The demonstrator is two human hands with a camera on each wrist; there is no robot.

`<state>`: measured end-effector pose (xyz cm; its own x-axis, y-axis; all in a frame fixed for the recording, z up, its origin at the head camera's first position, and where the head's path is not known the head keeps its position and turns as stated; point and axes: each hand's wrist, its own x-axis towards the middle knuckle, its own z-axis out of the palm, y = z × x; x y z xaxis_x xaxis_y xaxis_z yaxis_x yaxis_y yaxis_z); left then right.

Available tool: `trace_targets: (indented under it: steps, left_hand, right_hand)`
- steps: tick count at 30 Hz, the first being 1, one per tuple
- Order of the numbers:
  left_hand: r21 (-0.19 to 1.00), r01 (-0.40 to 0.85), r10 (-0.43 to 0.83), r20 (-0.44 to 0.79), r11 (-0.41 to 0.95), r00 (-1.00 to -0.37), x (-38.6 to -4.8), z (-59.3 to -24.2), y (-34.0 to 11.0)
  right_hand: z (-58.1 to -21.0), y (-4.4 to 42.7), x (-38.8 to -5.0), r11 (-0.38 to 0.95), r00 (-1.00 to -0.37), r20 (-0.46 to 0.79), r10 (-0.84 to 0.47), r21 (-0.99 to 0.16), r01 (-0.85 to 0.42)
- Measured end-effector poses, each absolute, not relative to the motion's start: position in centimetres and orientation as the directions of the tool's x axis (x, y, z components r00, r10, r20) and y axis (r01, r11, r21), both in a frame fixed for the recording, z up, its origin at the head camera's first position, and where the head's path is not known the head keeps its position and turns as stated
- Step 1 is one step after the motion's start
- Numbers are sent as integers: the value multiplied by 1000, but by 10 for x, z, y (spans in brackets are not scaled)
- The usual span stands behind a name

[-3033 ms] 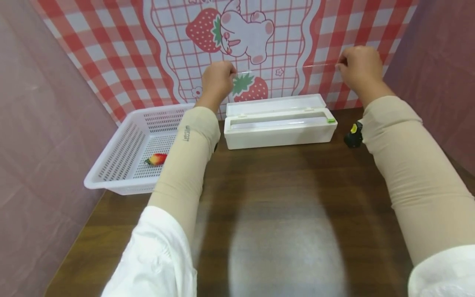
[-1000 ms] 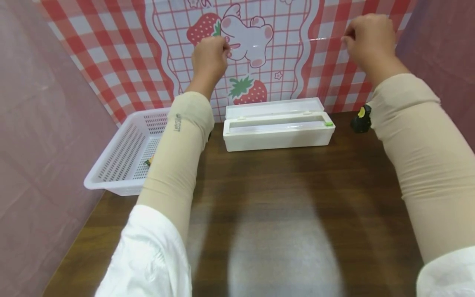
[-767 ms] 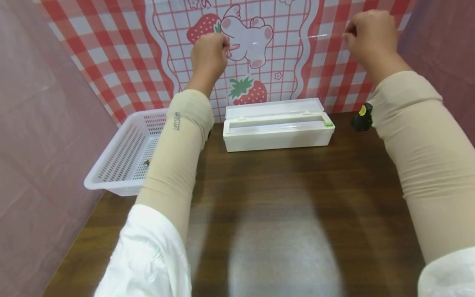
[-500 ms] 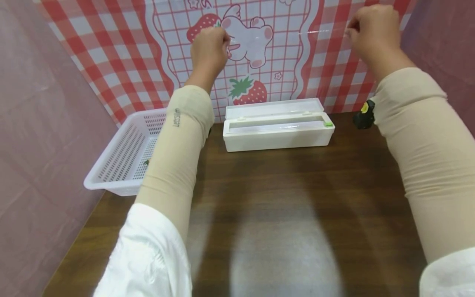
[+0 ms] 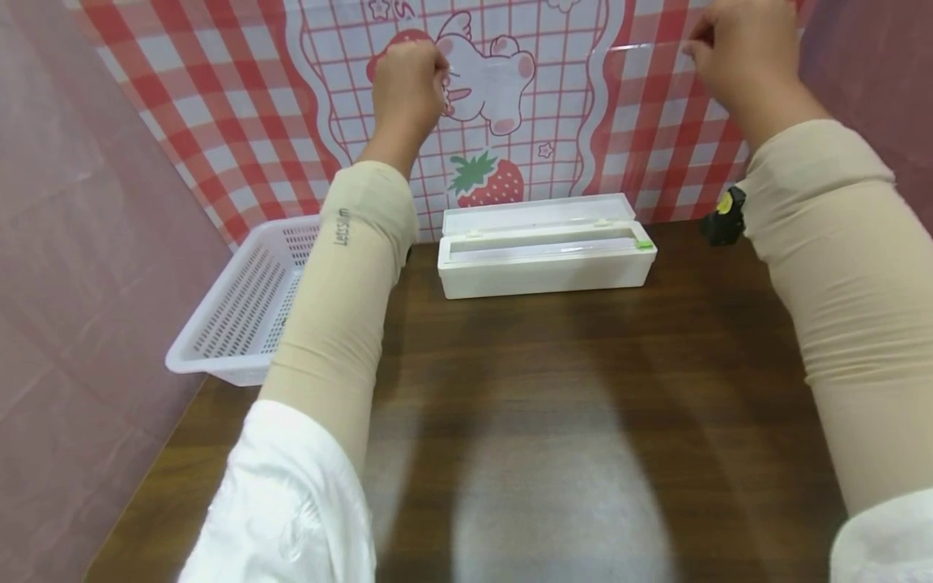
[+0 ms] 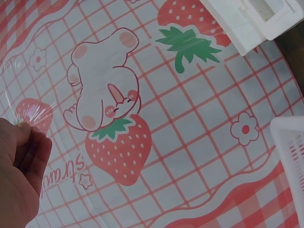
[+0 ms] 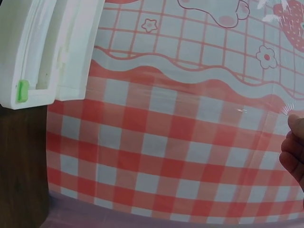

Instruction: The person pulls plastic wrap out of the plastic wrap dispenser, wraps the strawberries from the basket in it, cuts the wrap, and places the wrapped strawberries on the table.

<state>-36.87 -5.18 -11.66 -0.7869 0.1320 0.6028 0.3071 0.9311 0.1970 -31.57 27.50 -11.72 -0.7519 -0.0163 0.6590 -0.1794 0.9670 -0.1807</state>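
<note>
Clear plastic film, seen mostly by its glints and creases, stretches between the two raised hands above a white box (image 5: 547, 269) with its lid up. My left hand (image 5: 408, 93) pinches one corner of the film; in the left wrist view creases fan out from the thumb tip of that hand (image 6: 21, 171). The other corner is pinched by my right hand (image 5: 751, 61), higher and far to the right; creases also show at the fingertips of this hand (image 7: 294, 147) in the right wrist view. A green slider (image 5: 644, 244) sits at the box's right end.
A white perforated basket (image 5: 244, 300) stands at the left, partly behind the left sleeve. Behind the box rises a red checked sheet (image 5: 240, 105) with strawberry and rabbit prints. Pink cloth (image 5: 87, 243) hangs at both sides of the brown table (image 5: 510, 364).
Both hands have risen and moved apart, the right one further up and to the right. The red and yellow object in the basket has become hidden behind the left sleeve.
</note>
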Motion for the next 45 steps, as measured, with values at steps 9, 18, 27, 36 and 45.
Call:
trace_targets:
  steps: [9, 18, 27, 36, 45]
  left_hand:
    - [171, 310, 143, 618, 935, -773, -365, -111, -55]
    - [151, 329, 164, 633, 932, -757, -361, -102, -55]
    - [139, 372, 196, 657, 918, -729, -351, -99, -62]
    - [186, 513, 324, 586, 838, -743, -312, -99, -89]
    - [332, 721, 558, 467, 608, -686, -262, -125, -116]
  right_hand:
    - [-113, 275, -312, 960, -757, 653, -17, -200, -195]
    - [-100, 273, -303, 948, -770, 638, 11, -251, -195]
    - [-94, 282, -293, 949, -774, 631, -53, -209, -236]
    - [-100, 298, -253, 913, -766, 609, -207, -162, -375]
    - [-125, 317, -205, 810, -704, 596, -386, -147, -568]
